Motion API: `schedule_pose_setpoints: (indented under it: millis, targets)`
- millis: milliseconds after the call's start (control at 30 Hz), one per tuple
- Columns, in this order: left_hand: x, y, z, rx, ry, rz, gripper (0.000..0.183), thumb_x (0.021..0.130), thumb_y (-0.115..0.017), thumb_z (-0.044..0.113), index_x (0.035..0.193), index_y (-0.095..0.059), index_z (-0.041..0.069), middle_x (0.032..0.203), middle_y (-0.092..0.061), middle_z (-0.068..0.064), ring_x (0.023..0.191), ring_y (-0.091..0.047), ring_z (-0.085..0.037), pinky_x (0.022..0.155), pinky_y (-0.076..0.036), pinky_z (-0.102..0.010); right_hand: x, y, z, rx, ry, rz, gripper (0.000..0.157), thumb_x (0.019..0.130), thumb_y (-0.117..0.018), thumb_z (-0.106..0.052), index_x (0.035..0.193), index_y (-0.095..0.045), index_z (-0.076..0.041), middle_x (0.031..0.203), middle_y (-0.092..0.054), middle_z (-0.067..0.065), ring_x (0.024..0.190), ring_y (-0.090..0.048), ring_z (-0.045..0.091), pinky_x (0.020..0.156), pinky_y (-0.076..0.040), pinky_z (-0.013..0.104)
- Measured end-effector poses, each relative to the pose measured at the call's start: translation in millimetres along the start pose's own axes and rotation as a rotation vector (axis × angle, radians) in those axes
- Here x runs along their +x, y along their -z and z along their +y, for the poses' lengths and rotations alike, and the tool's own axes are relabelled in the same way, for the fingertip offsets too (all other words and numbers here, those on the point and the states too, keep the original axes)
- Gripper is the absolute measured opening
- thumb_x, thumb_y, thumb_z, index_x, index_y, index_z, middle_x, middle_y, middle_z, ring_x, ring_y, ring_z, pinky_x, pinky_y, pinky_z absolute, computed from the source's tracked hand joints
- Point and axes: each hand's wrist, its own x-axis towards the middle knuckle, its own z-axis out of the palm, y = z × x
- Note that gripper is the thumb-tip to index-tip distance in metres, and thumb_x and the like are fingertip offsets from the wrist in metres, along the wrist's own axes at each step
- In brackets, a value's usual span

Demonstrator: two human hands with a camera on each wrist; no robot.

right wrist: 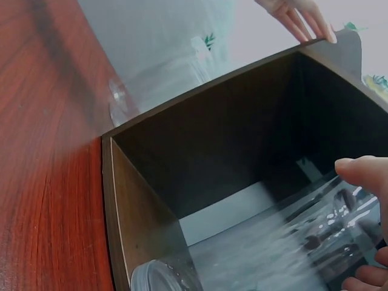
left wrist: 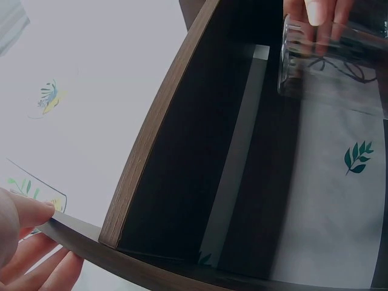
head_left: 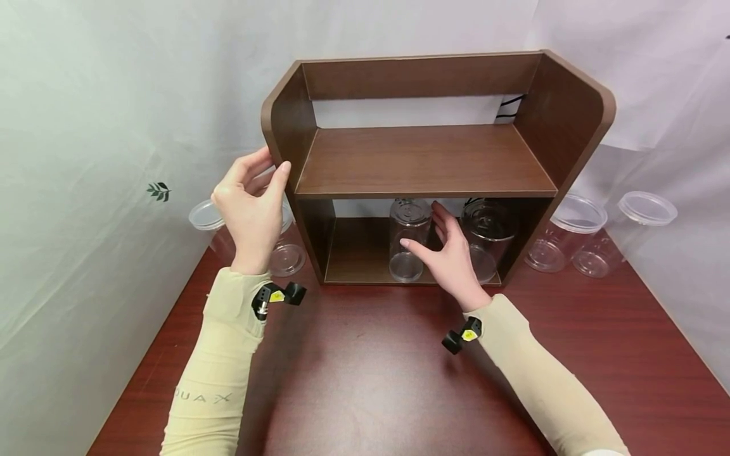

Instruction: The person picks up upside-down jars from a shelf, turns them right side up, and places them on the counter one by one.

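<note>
Pale backdrop (head_left: 102, 114) sheeting surrounds our reddish-brown bench (head_left: 353, 373), which stretches across the bottom of the frame. On it, at upper center, we see a brown two-tier shelf (head_left: 422, 161). Our light-colored sleeves (head_left: 219, 361) reach in from the lower left and lower right. Our left hand (head_left: 251, 202), left of center, pinches the edge of the shelf's left side panel between thumb and fingers. Our right hand (head_left: 447, 259), right of center, has its thumb and fingers curved around a clear jar (head_left: 407, 229) standing in the lower compartment, near mid-frame; how firmly it grips, we cannot tell. A second jar (head_left: 481, 237) stands to its right in the same compartment, partly behind our hand. Outside, we count two lidded containers (head_left: 593, 253) at right and two more at left. Smallest, a green leaf print (head_left: 158, 191) marks the sheeting at left.
</note>
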Motion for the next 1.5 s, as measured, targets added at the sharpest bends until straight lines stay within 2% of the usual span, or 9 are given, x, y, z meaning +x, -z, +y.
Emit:
schedule_pose_setpoints:
  millis: [133, 267, 700, 933, 1333, 1400, 1500]
  targets:
    - [4.0, -0.2, -15.0, 0.001, 0.001, 0.002, 0.028, 0.087, -0.083, 0.009, 0.114, -0.077, 0.006, 0.108, -0.076, -0.004, 0.095, -0.074, -0.017, 0.086, -0.058, -0.028, 3.3, -2.3, 5.4, 0.002, -0.008, 0.003, 0.081, 0.086, -0.081, -0.004, 0.152, -0.035, 0.007, 0.156, -0.037, 0.024, 0.144, -0.037, 0.035, 0.118, -0.031, 0.041]
    - [5.5, 0.1, -21.9, -0.004, -0.002, 0.005, 0.029, 0.086, -0.084, 0.011, 0.114, -0.078, 0.008, 0.108, -0.076, -0.003, 0.093, -0.074, -0.016, 0.084, -0.059, -0.028, 5.7, -4.5, 8.9, 0.013, -0.007, -0.005, 0.079, 0.087, -0.081, -0.004, 0.151, -0.036, 0.007, 0.154, -0.039, 0.026, 0.142, -0.041, 0.032, 0.116, -0.034, 0.040]
    - [3.5, -0.7, -16.6, 0.007, -0.007, 0.003, 0.029, 0.087, -0.083, 0.009, 0.115, -0.077, 0.006, 0.108, -0.076, -0.004, 0.094, -0.074, -0.017, 0.084, -0.059, -0.028, 3.5, -4.9, 10.5, 0.030, 0.012, -0.001, 0.075, 0.087, -0.080, -0.001, 0.151, -0.039, 0.005, 0.149, -0.046, 0.026, 0.133, -0.049, 0.035, 0.112, -0.040, 0.046]
    - [3.9, -0.5, -18.9, -0.004, -0.009, 0.007, 0.028, 0.086, -0.083, 0.009, 0.113, -0.078, 0.006, 0.107, -0.076, -0.004, 0.093, -0.074, -0.017, 0.084, -0.059, -0.028, -0.9, -1.6, 10.6, 0.032, 0.040, -0.008, 0.076, 0.087, -0.080, 0.000, 0.150, -0.040, 0.005, 0.148, -0.048, 0.025, 0.129, -0.053, 0.034, 0.111, -0.041, 0.046]
    - [3.9, 0.0, -13.5, -0.004, -0.007, 0.007, 0.027, 0.087, -0.082, 0.008, 0.113, -0.078, 0.005, 0.107, -0.076, -0.005, 0.094, -0.074, -0.017, 0.085, -0.059, -0.029, -16.5, 5.8, -0.5, 0.023, 0.035, -0.041, 0.078, 0.084, -0.081, 0.003, 0.150, -0.040, 0.006, 0.147, -0.050, 0.022, 0.132, -0.052, 0.031, 0.111, -0.041, 0.045]
    - [3.9, -0.2, -14.4, -0.006, -0.005, 0.005, 0.027, 0.087, -0.082, 0.008, 0.113, -0.078, 0.005, 0.107, -0.076, -0.005, 0.093, -0.074, -0.017, 0.085, -0.059, -0.029, -19.9, 7.0, 2.2, 0.020, 0.043, -0.052, 0.078, 0.083, -0.082, 0.003, 0.150, -0.040, 0.006, 0.147, -0.051, 0.021, 0.131, -0.052, 0.031, 0.111, -0.041, 0.045]
    - [4.0, 0.0, -18.1, -0.009, -0.002, 0.002, 0.027, 0.086, -0.083, 0.010, 0.113, -0.078, 0.006, 0.107, -0.076, -0.004, 0.093, -0.074, -0.017, 0.084, -0.059, -0.029, -24.5, 8.7, 13.1, 0.017, 0.054, -0.067, 0.080, 0.082, -0.083, 0.002, 0.151, -0.042, 0.000, 0.147, -0.052, 0.016, 0.131, -0.053, 0.028, 0.110, -0.042, 0.042]
